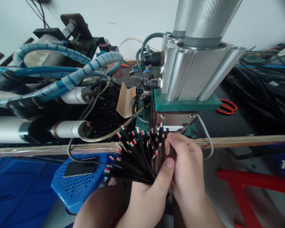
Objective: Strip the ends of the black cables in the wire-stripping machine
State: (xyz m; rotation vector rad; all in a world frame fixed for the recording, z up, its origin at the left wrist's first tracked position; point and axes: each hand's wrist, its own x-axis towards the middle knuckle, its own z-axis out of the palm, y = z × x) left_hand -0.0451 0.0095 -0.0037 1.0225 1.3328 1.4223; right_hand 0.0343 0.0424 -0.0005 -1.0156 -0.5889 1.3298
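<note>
So it's 1 head cam, tipped forward and down: left hand (pixel 149 198) and right hand (pixel 190 164) pretty close up, bench edge (pixel 247 140) mid-frame, wall (pixel 137 19) farther back.

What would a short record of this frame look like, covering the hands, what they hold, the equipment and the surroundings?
left hand: grips black cable bundle
cable ends: fanned out, showing red, white and green
right hand: at the bundle's right edge; exact grip hidden
equipment: silver metal block on green plate, beyond the hands
on bench, right: red handles
lower left: dark phone on blue stool
</note>
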